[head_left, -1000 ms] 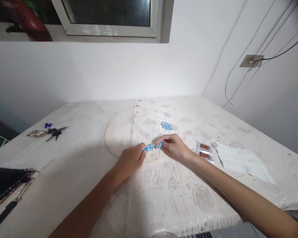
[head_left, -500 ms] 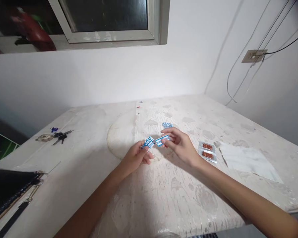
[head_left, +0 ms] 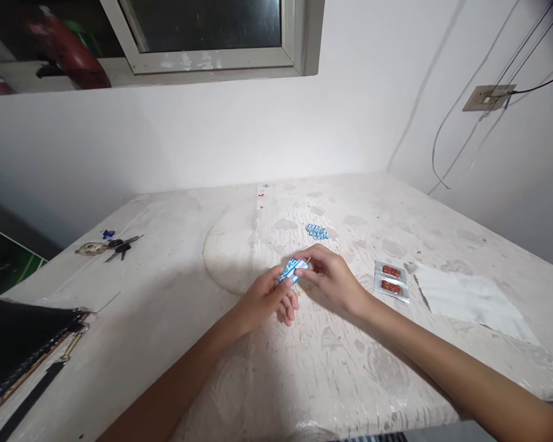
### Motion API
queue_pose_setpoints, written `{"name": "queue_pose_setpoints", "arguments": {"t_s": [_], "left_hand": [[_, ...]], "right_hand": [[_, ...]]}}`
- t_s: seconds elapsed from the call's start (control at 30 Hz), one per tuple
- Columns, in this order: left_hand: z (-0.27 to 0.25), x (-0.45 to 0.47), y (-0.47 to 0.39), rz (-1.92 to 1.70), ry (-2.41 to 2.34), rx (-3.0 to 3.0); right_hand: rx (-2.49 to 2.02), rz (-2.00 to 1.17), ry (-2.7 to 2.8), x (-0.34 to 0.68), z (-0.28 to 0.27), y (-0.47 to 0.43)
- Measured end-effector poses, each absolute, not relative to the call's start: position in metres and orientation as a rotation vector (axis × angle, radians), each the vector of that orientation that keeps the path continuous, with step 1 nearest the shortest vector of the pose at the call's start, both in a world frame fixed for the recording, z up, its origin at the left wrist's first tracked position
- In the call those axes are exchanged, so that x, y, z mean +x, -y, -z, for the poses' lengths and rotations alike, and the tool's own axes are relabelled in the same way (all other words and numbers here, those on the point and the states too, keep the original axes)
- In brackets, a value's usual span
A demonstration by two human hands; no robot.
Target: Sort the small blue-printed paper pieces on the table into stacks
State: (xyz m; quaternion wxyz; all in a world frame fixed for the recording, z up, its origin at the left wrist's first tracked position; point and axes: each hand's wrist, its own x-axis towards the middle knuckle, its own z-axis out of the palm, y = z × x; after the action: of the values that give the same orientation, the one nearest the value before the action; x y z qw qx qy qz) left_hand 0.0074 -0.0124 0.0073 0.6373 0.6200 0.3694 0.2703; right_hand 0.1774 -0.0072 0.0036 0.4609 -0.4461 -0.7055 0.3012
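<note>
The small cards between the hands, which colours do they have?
The small cards are white with blue markings; the head view shows them best.

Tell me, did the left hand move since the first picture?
Yes: the left hand moved a little to the right, judged against the round mark on the table.

The table (head_left: 166, 288) looks plastic-covered, glossy and lightly creased. The held cards (head_left: 295, 269) look like smooth paper. I note a shiny, silver, foil-like packet (head_left: 391, 280), metal keys (head_left: 121, 245) and a smooth, matt wall (head_left: 221, 135).
</note>
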Motion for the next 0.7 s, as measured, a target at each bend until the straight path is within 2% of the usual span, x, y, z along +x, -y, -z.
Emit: {"name": "queue_pose_setpoints", "arguments": {"t_s": [0.27, 0.33, 0.4, 0.5, 0.6, 0.7], "left_hand": [[-0.008, 0.005, 0.012, -0.585, -0.833, 1.464], [-0.008, 0.004, 0.011, -0.583, -0.866, 1.508], [-0.008, 0.003, 0.011, -0.625, -0.949, 1.64], [-0.01, 0.0, 0.011, -0.66, -1.213, 2.048], [-0.013, -0.003, 0.011, -0.496, -1.448, 2.411], [-0.014, -0.004, 0.01, -0.416, -1.491, 2.489]], "right_hand": [[-0.899, -1.423, 1.546, 0.179, -0.003, 0.004], [-0.853, -1.49, 1.547, 0.179, -0.002, 0.003], [-0.888, -1.384, 1.574, 0.177, 0.0, 0.003], [-1.009, -1.051, 1.736, 0.174, 0.005, 0.002], [-1.057, -0.748, 1.978, 0.172, 0.009, 0.001], [-1.058, -0.636, 2.105, 0.174, 0.01, 0.001]]}}
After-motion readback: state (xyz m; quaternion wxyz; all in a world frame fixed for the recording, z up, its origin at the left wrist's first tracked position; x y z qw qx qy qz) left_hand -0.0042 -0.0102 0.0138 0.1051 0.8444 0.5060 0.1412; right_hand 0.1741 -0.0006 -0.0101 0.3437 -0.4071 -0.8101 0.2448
